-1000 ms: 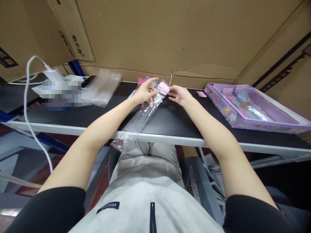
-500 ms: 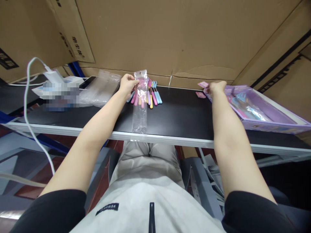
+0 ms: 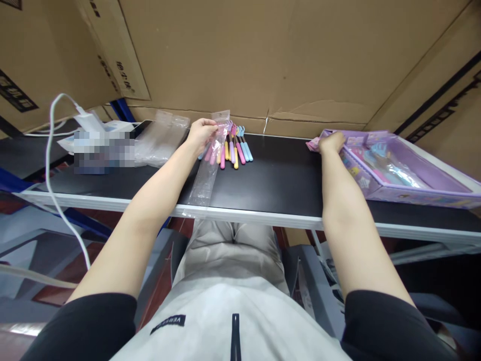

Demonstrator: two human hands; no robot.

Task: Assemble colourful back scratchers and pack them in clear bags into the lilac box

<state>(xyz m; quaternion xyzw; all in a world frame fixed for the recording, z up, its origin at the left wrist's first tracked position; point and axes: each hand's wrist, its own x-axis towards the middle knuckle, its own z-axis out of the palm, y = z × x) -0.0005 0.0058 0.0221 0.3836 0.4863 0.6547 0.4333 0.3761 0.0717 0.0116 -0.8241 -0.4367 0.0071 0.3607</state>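
Note:
My left hand (image 3: 202, 135) pinches a long clear plastic bag (image 3: 210, 170) near its top. The bag slants down toward me, its lower end over the table's front edge. Beneath and beside it lie several small hook-ended tools (image 3: 240, 148) with pink, yellow, purple and blue handles; their exact kind is unclear. At the right, the fingers of my right hand (image 3: 331, 142) are curled at the pink cards (image 3: 312, 144), which show at its left side. Its fingertips are partly hidden. Close beside that hand stands an open purple box (image 3: 379, 190).
Wrapped pieces with blue and pink parts (image 3: 391, 165) lie in the box. Left of my left hand is a stack of clear bags (image 3: 160, 143). A white charger (image 3: 89, 122) with a looping cable is farther left. Cardboard (image 3: 285, 65) walls the table's back.
The bag in my left hand has swung from upright to a slant, its lower end leftward. My right hand has come lower and nearer the pink cards, which now sit bunched against it.

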